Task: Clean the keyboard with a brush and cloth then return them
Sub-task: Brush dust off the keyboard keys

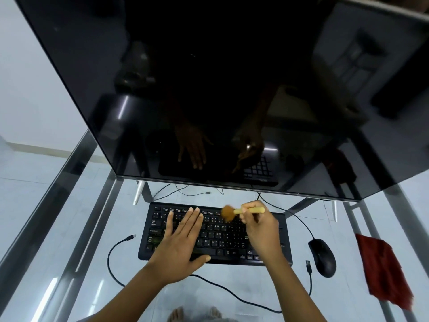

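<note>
A black keyboard lies on the glass desk in front of the monitor. My left hand rests flat on its left half, fingers straight and spread. My right hand grips a brush by its pale wooden handle above the keyboard's upper middle. The brown bristles point left over the top key rows and look blurred. A dark red cloth lies crumpled at the desk's right edge, apart from both hands.
A large dark monitor looms over the back of the glass desk. A black mouse sits right of the keyboard. Loose cables with free plugs curl left of and in front of it.
</note>
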### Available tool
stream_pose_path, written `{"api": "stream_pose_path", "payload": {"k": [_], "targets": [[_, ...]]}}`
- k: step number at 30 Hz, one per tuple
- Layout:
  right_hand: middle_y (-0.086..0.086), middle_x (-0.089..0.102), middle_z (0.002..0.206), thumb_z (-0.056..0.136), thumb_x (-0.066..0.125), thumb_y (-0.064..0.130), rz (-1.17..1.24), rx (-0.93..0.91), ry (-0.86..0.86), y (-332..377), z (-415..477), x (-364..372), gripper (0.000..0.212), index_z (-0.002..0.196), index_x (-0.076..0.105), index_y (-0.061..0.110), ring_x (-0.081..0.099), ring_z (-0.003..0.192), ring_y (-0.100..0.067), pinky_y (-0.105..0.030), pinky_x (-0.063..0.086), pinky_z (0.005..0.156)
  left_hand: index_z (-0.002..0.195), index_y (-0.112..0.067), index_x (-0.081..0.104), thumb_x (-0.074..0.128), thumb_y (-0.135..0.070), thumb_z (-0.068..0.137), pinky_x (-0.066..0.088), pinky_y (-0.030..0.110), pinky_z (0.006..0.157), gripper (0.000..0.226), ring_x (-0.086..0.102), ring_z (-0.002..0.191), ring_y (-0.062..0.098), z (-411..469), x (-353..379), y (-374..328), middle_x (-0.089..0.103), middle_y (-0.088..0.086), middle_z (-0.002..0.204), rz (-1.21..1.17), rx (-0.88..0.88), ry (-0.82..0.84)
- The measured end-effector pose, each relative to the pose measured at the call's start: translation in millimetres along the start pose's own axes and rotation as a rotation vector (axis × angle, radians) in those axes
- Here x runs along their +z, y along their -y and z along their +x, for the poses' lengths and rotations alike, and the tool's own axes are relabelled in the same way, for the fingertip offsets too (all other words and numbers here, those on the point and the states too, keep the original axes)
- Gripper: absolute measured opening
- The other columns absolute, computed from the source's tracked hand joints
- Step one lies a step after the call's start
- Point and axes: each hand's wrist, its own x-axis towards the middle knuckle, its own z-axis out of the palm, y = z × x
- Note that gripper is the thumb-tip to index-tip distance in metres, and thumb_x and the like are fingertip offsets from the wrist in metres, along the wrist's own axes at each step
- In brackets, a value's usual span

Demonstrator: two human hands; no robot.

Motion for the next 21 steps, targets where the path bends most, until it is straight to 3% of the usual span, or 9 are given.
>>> {"api": "stream_pose_path", "payload": {"k": [2,5,7,9,12,14,17,20,21], "targets": [[0.001,0.072,0.076,0.094,0.061,0.017,0.071,0.003,-0.065,-6,1,-8,0.011,0.085,0.064,0.022,0.069,0.074,-0.014,-0.026,0.054,0.069,0.152,-0.007,0.017,0.034,-0.073,0.087,0.001,0.056,0.112,0.094,0.001,0.149,0.019,8,-2,-7,0.012,0.008,0.160,-0.001,0.016,0.005],[-0.002,0.074,0.078,0.095,0.059,0.017,0.138,0.103,0.132,-9,-3,-13,0.010,0.087,0.066,0.017,0.072,0.076,-0.018,-0.031,0.058,0.073,0.151,-0.006,0.017,0.033,-0.076,0.085,0.000,0.056,0.112,0.098,0.001,0.149,0.021,18,-3,-15,0.012,0.009,0.160,0.011,0.033,0.010],[0.005,0.073,0.077,0.094,0.060,0.023,0.002,0.032,0.044,-16,-5,-15,0.010,0.086,0.064,0.026,0.070,0.074,-0.015,-0.032,0.057,0.071,0.152,-0.006,0.016,0.034,-0.080,0.082,-0.003,0.056,0.112,0.103,0.000,0.148,0.021,23,-3,-20,0.010,0.010,0.160,0.009,0.040,0.024],[0.005,0.072,0.079,0.094,0.060,0.024,0.052,0.035,-0.048,-22,-6,-23,0.009,0.087,0.064,0.027,0.070,0.075,-0.016,-0.035,0.057,0.072,0.153,-0.007,0.009,0.035,-0.083,0.078,-0.010,0.055,0.112,0.110,-0.011,0.148,0.018,28,-2,-26,0.000,0.008,0.161,-0.009,0.044,0.036],[-0.005,0.074,0.083,0.096,0.058,0.015,0.233,0.168,0.159,-23,-8,-27,0.010,0.090,0.067,0.013,0.072,0.078,-0.023,-0.038,0.059,0.077,0.152,-0.010,-0.008,0.034,-0.086,0.075,-0.017,0.054,0.112,0.116,-0.029,0.142,0.013,33,-3,-37,-0.020,0.003,0.158,-0.031,0.038,0.066],[-0.002,0.074,0.079,0.095,0.060,0.017,0.141,0.135,0.153,-25,-12,-28,0.009,0.088,0.067,0.016,0.072,0.077,-0.017,-0.033,0.059,0.075,0.151,-0.011,-0.013,0.032,-0.087,0.074,-0.018,0.054,0.112,0.117,-0.032,0.140,0.012,33,-1,-41,-0.026,0.002,0.156,-0.029,0.024,0.086],[0.001,0.074,0.077,0.094,0.061,0.017,0.128,0.099,0.063,-26,-17,-35,0.009,0.086,0.066,0.018,0.072,0.073,-0.010,-0.029,0.057,0.072,0.152,-0.009,-0.006,0.033,-0.087,0.073,-0.014,0.053,0.112,0.118,-0.024,0.144,0.014,32,5,-44,-0.016,0.004,0.160,-0.036,-0.007,0.088],[-0.002,0.075,0.075,0.093,0.058,0.009,0.125,0.133,0.331,-22,-28,-36,0.012,0.085,0.066,0.012,0.071,0.069,-0.016,-0.032,0.058,0.068,0.153,-0.006,0.004,0.036,-0.087,0.071,-0.007,0.054,0.113,0.120,-0.009,0.148,0.019,30,10,-43,-0.001,0.008,0.161,-0.003,-0.021,0.118],[0.001,0.075,0.075,0.093,0.059,0.010,0.093,0.107,0.339,-23,-32,-35,0.011,0.085,0.066,0.014,0.071,0.068,-0.017,-0.033,0.059,0.067,0.153,-0.006,0.007,0.037,-0.087,0.070,-0.005,0.054,0.113,0.120,-0.005,0.148,0.019,30,10,-44,0.004,0.009,0.161,-0.001,-0.021,0.125]]}}
